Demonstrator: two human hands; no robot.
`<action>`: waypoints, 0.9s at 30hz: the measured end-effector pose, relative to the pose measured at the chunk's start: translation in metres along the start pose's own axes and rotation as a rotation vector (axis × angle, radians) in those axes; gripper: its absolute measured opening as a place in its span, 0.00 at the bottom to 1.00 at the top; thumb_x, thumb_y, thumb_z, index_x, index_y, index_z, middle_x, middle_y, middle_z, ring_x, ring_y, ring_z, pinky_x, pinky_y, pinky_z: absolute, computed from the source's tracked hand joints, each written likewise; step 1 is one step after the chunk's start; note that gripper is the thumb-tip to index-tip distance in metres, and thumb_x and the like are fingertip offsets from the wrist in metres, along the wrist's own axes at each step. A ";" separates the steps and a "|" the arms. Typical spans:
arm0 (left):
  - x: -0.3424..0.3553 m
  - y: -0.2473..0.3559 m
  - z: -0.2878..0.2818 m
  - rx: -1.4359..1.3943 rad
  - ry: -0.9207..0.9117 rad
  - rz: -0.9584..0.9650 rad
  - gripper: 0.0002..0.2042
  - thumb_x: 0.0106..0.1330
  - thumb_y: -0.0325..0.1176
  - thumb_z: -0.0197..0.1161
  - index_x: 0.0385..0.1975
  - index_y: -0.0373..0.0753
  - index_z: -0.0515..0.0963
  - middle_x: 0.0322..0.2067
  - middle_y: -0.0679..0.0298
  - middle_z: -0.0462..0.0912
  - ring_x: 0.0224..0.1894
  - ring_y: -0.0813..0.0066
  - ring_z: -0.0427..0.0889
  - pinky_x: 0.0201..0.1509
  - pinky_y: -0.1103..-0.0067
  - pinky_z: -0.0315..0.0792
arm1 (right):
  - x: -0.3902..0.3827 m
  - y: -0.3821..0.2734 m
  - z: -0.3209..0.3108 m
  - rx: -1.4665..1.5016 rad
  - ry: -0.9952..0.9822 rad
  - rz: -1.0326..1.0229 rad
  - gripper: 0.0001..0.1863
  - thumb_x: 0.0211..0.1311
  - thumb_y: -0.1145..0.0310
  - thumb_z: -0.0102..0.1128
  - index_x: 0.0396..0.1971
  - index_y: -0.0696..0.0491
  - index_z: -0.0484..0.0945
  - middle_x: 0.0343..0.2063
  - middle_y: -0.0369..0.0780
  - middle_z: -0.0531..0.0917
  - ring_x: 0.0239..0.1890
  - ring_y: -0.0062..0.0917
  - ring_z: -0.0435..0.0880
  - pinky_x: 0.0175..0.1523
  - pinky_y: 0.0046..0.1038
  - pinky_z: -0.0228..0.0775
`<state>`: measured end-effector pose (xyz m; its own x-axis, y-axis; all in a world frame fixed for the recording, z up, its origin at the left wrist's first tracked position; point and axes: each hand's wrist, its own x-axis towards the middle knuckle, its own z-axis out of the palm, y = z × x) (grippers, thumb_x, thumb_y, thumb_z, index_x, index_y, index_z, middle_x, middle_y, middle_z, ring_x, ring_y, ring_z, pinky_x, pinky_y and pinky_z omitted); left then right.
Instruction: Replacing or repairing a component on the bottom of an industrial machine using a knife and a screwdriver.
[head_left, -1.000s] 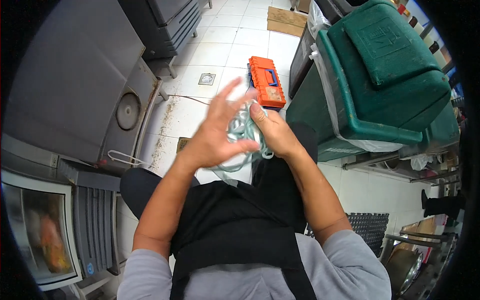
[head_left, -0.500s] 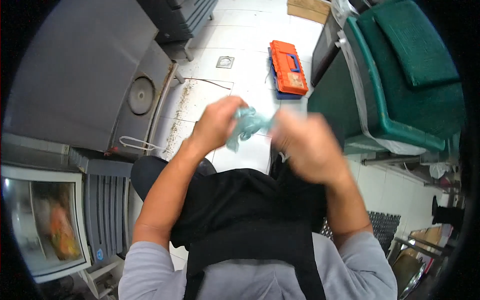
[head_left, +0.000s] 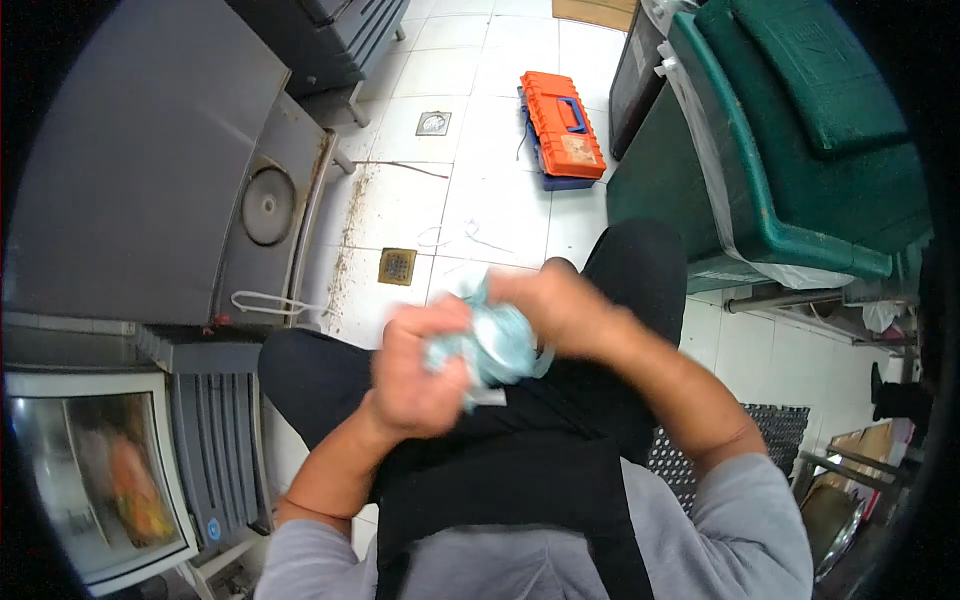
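Both hands and the bundle of pale green strips [head_left: 505,350] have shifted toward the person's body since half a second ago, and the hands, apart then with the strips between them, now stand close together. The bundle is held off the floor, above the front edge of the black apron [head_left: 500,490] and between the knees.

Left hand [head_left: 420,375]: placed at the bundle's left side, with its fingers curled round that side and closed on the strips. Right hand [head_left: 565,305]: placed at the bundle's upper right, fingers reaching across its top edge. Motion blur covers this hand; how far its fingers are open, and whether they grip, cannot be told. A loose loop of strip stands out at the bundle's right side.

On the white tiled floor [head_left: 400,205], an orange toolbox [head_left: 553,105] with a blue handle lies toward the right edge, near the foot of the green bin [head_left: 660,195]. A brown drain cover [head_left: 397,266] is set nearer the person's left knee; a pale drain cover [head_left: 433,123] lies farther off. Thin strands [head_left: 485,240] lie on the tiles beyond the hands. Dark specks mark the floor's left edge, alongside the grey cabinet [head_left: 140,150].
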<state>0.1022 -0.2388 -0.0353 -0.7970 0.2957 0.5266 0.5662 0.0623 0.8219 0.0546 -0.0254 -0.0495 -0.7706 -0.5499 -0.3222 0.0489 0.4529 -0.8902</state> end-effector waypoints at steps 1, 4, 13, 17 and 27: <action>0.013 -0.005 -0.005 0.117 0.162 -0.088 0.13 0.60 0.19 0.57 0.45 0.31 0.69 0.33 0.49 0.77 0.34 0.56 0.81 0.42 0.68 0.75 | -0.008 0.024 0.040 -0.524 0.078 -0.472 0.09 0.66 0.63 0.58 0.33 0.54 0.77 0.23 0.44 0.81 0.26 0.39 0.85 0.31 0.39 0.78; 0.015 -0.031 -0.014 0.516 -0.063 -0.238 0.11 0.60 0.22 0.61 0.41 0.33 0.72 0.32 0.48 0.75 0.33 0.52 0.78 0.35 0.67 0.73 | -0.046 -0.038 0.042 -0.434 0.014 -0.643 0.09 0.64 0.65 0.61 0.34 0.53 0.73 0.23 0.43 0.81 0.24 0.40 0.84 0.29 0.39 0.78; 0.004 -0.034 -0.017 0.382 0.085 -0.329 0.08 0.62 0.23 0.57 0.40 0.33 0.73 0.29 0.50 0.77 0.30 0.56 0.80 0.36 0.70 0.74 | -0.044 -0.046 0.039 -0.417 -0.085 -0.651 0.05 0.60 0.75 0.58 0.36 0.51 0.78 0.25 0.42 0.82 0.29 0.41 0.84 0.34 0.37 0.77; -0.010 -0.009 -0.011 -0.069 -0.139 -0.192 0.09 0.62 0.19 0.50 0.41 0.33 0.70 0.35 0.57 0.77 0.35 0.71 0.75 0.44 0.72 0.73 | -0.011 -0.033 0.015 -0.481 0.032 -0.508 0.05 0.60 0.74 0.58 0.36 0.51 0.78 0.26 0.44 0.82 0.29 0.41 0.84 0.35 0.37 0.78; 0.011 0.004 0.005 -0.231 0.130 -0.178 0.10 0.58 0.19 0.52 0.40 0.34 0.67 0.34 0.55 0.74 0.35 0.72 0.72 0.43 0.76 0.70 | -0.013 -0.016 0.017 -0.450 0.067 -0.432 0.05 0.58 0.73 0.57 0.34 0.52 0.79 0.24 0.43 0.83 0.28 0.42 0.84 0.32 0.38 0.77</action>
<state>0.0968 -0.2302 -0.0276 -0.9079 0.1747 0.3810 0.3643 -0.1208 0.9234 0.0750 -0.0374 -0.0370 -0.6997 -0.7110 0.0700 -0.5370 0.4588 -0.7079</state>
